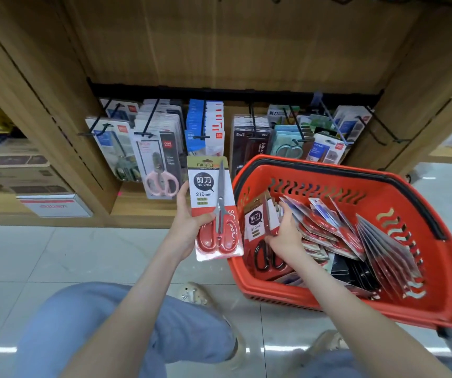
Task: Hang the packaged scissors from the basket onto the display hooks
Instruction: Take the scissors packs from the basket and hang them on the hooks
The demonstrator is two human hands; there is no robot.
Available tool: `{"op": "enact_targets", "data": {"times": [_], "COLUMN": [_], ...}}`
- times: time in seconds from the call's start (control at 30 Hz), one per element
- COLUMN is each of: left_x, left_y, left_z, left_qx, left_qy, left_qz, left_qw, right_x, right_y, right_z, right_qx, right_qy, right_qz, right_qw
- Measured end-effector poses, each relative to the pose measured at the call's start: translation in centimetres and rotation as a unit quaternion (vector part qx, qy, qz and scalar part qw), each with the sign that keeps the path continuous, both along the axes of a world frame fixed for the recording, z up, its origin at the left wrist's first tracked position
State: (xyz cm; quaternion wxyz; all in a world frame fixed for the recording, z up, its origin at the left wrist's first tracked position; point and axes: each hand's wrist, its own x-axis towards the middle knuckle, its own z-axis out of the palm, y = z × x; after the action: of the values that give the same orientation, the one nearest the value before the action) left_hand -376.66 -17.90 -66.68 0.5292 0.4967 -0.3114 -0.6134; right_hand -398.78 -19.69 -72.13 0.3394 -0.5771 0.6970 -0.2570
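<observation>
My left hand (pixel 189 216) grips a packaged pair of red-handled scissors (pixel 214 208) upright, just left of the red basket (pixel 399 186) and below the display hooks (pixel 203 124). Inside the basket, my right hand (pixel 285 233) pinches the edge of a packaged pair of black-handled scissors (pixel 257 236) that stands against the basket's left wall. Several more scissor packs (pixel 355 236) lie fanned out to the right in the basket. The hooks hang from a black rail (pixel 235 91) and most carry packaged scissors.
A wooden shelf unit (pixel 246 42) frames the hooks. One hook at the far right (pixel 388 132) is bare. Cardboard boxes (pixel 36 184) sit on the low shelf to the left. My knees and shoes are on the tiled floor (pixel 28 255) below.
</observation>
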Motion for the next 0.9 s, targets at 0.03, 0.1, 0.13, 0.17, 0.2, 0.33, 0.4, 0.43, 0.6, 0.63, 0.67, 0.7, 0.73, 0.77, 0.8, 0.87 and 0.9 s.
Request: {"op": "enact_targets", "data": {"times": [0.03,0.1,0.13,0.17,0.2,0.33,0.4,0.43,0.6,0.63,0.67,0.7,0.73,0.77,0.8,0.87,0.9], "left_x": [-0.2,-0.6,-0.7,-0.8,-1.0,-1.8,-2.4,-2.7,-4.5,-4.9,-5.3,-5.7,-6.1,-6.5,-7.0,-8.1,-8.8], "left_y": [0.1,0.5,0.7,0.9,1.0,0.7,0.4,0.2,-0.6,-0.7,-1.0,-1.2,-1.5,-1.7,-2.0,-2.5,-2.8], "left_z": [0.1,0.6,0.9,1.4,1.9,3.9,5.5,6.3,10.8,11.8,12.6,13.4,14.1,14.8,15.4,16.3,16.8], "left_qx": [-0.002,-0.006,-0.004,0.0,0.001,-0.016,-0.021,-0.027,-0.069,-0.08,-0.092,-0.105,-0.115,-0.126,-0.14,-0.169,-0.181], "left_qy": [-0.004,-0.007,-0.003,0.002,0.006,-0.017,-0.023,-0.023,-0.014,-0.006,0.001,0.01,0.016,0.014,0.001,-0.051,-0.069], "left_qz": [0.001,0.004,0.007,0.01,0.012,0.02,0.029,0.027,-0.016,-0.024,-0.028,-0.032,-0.035,-0.041,-0.047,-0.041,-0.032], "left_qw": [1.0,1.0,1.0,1.0,1.0,1.0,0.999,0.999,0.997,0.996,0.995,0.994,0.993,0.991,0.989,0.984,0.981], "right_x": [-0.2,-0.6,-0.8,-1.2,-1.5,-3.2,-3.9,-4.1,-4.1,-4.0,-4.0,-3.9,-3.9,-3.8,-3.8,-3.9,-4.2], "right_y": [0.1,0.2,0.3,0.4,0.5,0.9,1.0,1.1,1.4,1.2,1.0,0.8,0.6,0.4,0.1,-0.6,-1.0], "right_z": [0.1,0.7,1.3,1.9,2.8,7.3,9.9,11.3,17.0,17.7,18.3,18.9,19.6,20.2,20.9,21.8,22.2], "right_qx": [-0.003,-0.01,-0.012,-0.019,-0.032,-0.086,-0.108,-0.119,-0.12,-0.114,-0.111,-0.113,-0.116,-0.118,-0.12,-0.125,-0.128], "right_qy": [-0.022,-0.067,-0.092,-0.117,-0.14,-0.281,-0.341,-0.365,-0.421,-0.423,-0.417,-0.406,-0.393,-0.383,-0.374,-0.372,-0.369], "right_qz": [0.0,-0.007,-0.013,-0.017,-0.02,-0.057,-0.067,-0.065,-0.012,0.001,0.013,0.022,0.033,0.041,0.053,0.079,0.091], "right_qw": [1.0,0.998,0.996,0.993,0.989,0.954,0.931,0.921,0.899,0.899,0.902,0.906,0.912,0.915,0.918,0.916,0.916]}}
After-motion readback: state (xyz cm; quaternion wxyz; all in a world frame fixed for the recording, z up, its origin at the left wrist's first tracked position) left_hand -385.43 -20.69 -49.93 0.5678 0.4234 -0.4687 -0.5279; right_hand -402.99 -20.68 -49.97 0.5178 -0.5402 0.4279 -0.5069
